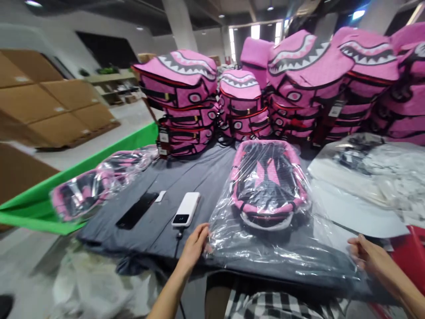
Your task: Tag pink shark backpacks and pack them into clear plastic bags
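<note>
A pink and black backpack (269, 177) lies on the grey cloth-covered table inside a clear plastic bag (265, 248). The bag's wide mouth spreads toward me along the table's front edge. My left hand (196, 241) pinches the bag's left corner between thumb and fingers. At the opposite corner, my right hand (363, 252) is closed on the bag's right edge. Left of the bag lie a white power bank (186, 209) with a cable plugged in and a black phone (137, 211).
Pink backpacks with a toothed-mouth print (189, 71) stand stacked along the table's back. Loose plastic bags (392, 177) lie at right near a red item (411, 252). Bagged backpacks (83, 190) sit left, within a green-edged holder (43, 221). Cardboard boxes (40, 102) stand far left.
</note>
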The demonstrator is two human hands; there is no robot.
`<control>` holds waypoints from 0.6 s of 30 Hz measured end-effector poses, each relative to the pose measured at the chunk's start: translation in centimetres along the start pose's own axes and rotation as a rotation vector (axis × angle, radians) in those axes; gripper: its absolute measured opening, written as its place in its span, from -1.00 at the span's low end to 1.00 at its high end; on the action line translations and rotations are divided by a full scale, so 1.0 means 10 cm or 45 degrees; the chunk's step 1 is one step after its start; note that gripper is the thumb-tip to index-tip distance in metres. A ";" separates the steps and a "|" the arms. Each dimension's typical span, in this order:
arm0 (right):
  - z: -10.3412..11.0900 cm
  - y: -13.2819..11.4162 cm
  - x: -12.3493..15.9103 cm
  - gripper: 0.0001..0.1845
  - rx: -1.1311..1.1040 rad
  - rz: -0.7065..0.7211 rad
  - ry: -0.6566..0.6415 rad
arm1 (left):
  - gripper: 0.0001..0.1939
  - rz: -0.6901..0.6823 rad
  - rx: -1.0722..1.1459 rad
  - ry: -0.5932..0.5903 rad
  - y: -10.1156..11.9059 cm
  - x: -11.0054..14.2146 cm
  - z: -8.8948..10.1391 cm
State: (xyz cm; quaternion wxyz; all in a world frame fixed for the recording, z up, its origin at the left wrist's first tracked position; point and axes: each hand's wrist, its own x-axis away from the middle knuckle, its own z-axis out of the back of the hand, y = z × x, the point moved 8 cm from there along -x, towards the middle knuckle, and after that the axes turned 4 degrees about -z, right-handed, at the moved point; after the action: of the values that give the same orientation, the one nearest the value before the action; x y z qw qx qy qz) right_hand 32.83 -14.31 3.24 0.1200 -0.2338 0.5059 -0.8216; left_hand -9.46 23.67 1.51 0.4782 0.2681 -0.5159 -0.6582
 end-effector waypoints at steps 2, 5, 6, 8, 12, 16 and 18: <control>-0.25 0.09 0.11 -0.32 -0.257 -0.343 -0.247 | -0.28 0.080 0.038 -0.043 -0.11 0.02 -0.03; -0.43 -0.08 0.23 -0.43 -0.180 -0.274 -0.355 | -0.28 0.052 0.077 -0.106 -0.16 0.05 -0.06; -0.42 -0.13 0.25 -0.46 -0.115 -0.203 -0.340 | -0.29 0.044 0.100 -0.116 -0.16 0.06 -0.05; -0.34 -0.15 0.24 -0.49 -0.030 -0.126 -0.281 | -0.31 0.085 0.180 -0.134 -0.18 0.07 -0.03; -0.28 0.02 0.18 -0.38 -0.172 -0.321 -0.250 | -0.19 0.226 0.343 -0.192 -0.25 0.15 -0.03; -0.47 0.03 0.30 -0.39 -0.003 -0.327 -0.441 | -0.22 0.205 0.228 -0.418 -0.36 0.31 -0.08; -0.46 0.06 0.42 -0.43 0.069 -0.233 -0.502 | -0.27 0.217 0.146 -0.494 -0.54 0.40 -0.02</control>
State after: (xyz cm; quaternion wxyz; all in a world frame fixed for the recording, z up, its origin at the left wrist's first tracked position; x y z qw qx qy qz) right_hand 26.88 -12.83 2.07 0.1478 -0.4318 0.4269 -0.7807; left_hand -12.80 20.00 -2.99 0.4078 0.1185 -0.6559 -0.6241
